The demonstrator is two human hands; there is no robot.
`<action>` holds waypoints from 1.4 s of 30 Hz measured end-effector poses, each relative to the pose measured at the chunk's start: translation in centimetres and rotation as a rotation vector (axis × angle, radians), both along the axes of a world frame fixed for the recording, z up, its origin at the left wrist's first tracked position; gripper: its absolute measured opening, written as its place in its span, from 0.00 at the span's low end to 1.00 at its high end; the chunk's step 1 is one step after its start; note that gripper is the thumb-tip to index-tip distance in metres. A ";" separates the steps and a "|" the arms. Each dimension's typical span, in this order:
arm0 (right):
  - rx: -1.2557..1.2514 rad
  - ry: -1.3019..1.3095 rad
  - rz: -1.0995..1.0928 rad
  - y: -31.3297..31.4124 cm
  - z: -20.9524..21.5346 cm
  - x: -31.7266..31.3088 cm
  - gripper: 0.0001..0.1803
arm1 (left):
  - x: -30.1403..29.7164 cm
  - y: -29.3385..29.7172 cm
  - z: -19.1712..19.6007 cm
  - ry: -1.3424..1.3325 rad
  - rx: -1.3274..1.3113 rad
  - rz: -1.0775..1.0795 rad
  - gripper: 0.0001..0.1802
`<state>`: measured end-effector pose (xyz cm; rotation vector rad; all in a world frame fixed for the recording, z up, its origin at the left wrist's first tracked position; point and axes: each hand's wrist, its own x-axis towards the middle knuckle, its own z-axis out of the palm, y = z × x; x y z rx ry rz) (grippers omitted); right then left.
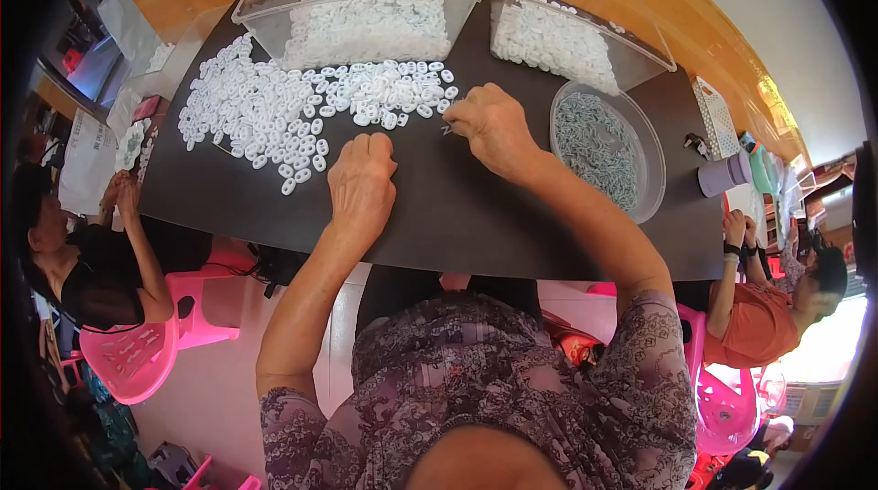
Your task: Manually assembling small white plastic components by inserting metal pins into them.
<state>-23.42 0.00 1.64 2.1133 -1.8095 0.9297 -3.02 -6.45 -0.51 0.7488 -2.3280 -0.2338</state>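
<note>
My right hand (494, 130) is closed in a pinch over the table, just right of the nearer white pile. Small grey metal pieces, screw-like in shape, poke out below its fingertips. My left hand (363, 181) is curled shut at the near side of that pile, knuckles up; whatever its fingers hold is hidden. The small white oval plastic pieces (382, 92), each with two holes, lie loose in front of both hands. A larger heap of the same pieces (247, 96) spreads to the left. Right of my right hand stands a round clear tub (651, 170) full of grey metal pieces.
Two clear plastic bins (361, 3) (631, 46) with white pieces stand along the dark table's (439, 225) far side. A lilac cup (724, 176) and a white basket (715, 119) are at the right. People sit on pink chairs (137, 353) at both sides.
</note>
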 end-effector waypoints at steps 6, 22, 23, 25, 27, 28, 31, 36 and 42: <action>0.095 0.128 -0.002 -1.0 -1.2 0.3 0.05 | 1.1 1.6 0.3 0.085 0.068 0.027 0.10; 0.119 -0.227 0.048 -0.3 0.5 -0.1 0.04 | 0.9 2.5 0.5 0.305 0.277 0.004 0.08; 0.119 -0.228 0.049 0.0 0.8 0.1 0.04 | 0.9 2.7 0.3 0.401 0.527 -0.015 0.07; 0.254 -0.491 0.066 0.8 1.1 0.8 0.04 | 0.8 2.9 0.4 0.492 0.780 -0.032 0.06; 0.354 -0.658 0.065 1.9 1.9 1.6 0.05 | 0.8 3.1 1.3 0.755 1.292 -0.181 0.06; 0.450 -0.822 0.064 2.5 2.4 2.1 0.05 | 0.7 3.4 1.7 0.751 1.293 -0.178 0.06; 0.480 -1.015 0.076 3.9 3.5 3.7 0.06 | 0.6 4.4 2.4 0.854 1.358 -0.199 0.08; 0.421 -1.135 0.135 5.4 4.0 5.7 0.08 | 0.9 6.1 3.1 0.874 1.396 -0.231 0.06; 0.448 -1.076 0.112 6.2 4.0 6.2 0.09 | 1.2 6.9 3.4 0.802 1.351 -0.241 0.05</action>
